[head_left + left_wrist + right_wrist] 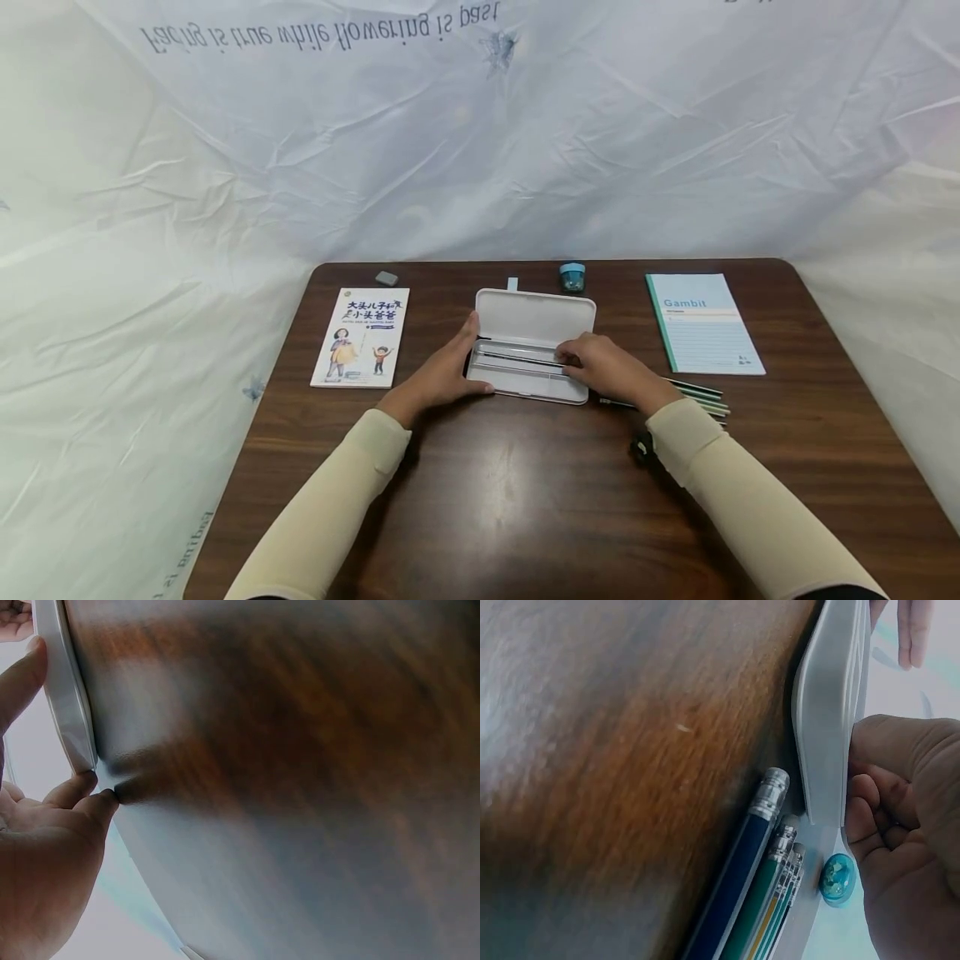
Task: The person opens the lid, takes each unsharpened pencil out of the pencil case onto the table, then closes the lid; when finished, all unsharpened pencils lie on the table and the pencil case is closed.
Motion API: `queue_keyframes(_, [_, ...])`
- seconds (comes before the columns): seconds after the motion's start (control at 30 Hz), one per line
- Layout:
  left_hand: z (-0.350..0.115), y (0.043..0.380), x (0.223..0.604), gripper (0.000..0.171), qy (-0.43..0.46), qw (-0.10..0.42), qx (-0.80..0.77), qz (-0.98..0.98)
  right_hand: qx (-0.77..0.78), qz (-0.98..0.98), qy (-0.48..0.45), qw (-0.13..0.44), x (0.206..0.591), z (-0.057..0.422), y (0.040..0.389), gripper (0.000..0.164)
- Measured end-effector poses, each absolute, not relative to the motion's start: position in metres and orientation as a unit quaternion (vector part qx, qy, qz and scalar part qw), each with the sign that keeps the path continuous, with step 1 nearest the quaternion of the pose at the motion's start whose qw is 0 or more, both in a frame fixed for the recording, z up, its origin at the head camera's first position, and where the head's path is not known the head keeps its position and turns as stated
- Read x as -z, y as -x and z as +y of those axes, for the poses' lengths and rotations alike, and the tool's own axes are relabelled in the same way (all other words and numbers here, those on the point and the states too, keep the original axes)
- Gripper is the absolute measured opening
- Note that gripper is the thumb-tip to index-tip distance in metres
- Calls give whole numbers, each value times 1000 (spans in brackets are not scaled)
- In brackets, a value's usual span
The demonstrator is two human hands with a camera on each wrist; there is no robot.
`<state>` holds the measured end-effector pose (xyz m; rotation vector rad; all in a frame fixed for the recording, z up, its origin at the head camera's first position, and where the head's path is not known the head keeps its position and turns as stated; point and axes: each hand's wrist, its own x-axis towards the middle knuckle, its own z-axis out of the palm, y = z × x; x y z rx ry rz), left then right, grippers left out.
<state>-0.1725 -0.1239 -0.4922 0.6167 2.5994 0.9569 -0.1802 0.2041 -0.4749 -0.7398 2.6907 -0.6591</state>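
A white pencil case [536,317] lies with its lid raised on the brown table. My left hand [446,367] grips its left end, the thumb at the front rim and the fingers by the lid's hinge. In the left wrist view the fingertips [79,791] meet the corner of the case [67,697]. A dark thin pencil [517,358] lies lengthwise in the tray. My right hand [607,364] reaches into the right side, curled fingers pinching that pencil's right end. The right wrist view shows this hand [907,802] over the case wall [829,712], its fingertips partly hidden.
Several pencils [739,892] lie right of the case, partly under my right forearm. A blue-lidded jar [572,277] and a grey eraser [387,278] stand at the back. A picture book [360,337] lies left, a notebook [705,323] right. A small black object [642,448] sits below my right wrist.
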Motion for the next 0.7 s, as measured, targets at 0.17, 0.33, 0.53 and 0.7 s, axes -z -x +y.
queue_keyframes(0.17, [-123,172,491,136,-210,156,-334,905,203,933,269,127,476,201,182,23])
queue_keyframes(0.33, [-122,171,490,135,-210,156,-330,907,185,935,281,113,477,198,181,22])
queue_keyframes(0.53, [-122,170,490,134,-207,158,-328,908,237,931,259,101,481,206,181,22])
queue_keyframes(0.7, [-122,171,489,134,-210,154,-330,907,288,928,227,65,468,225,176,24])
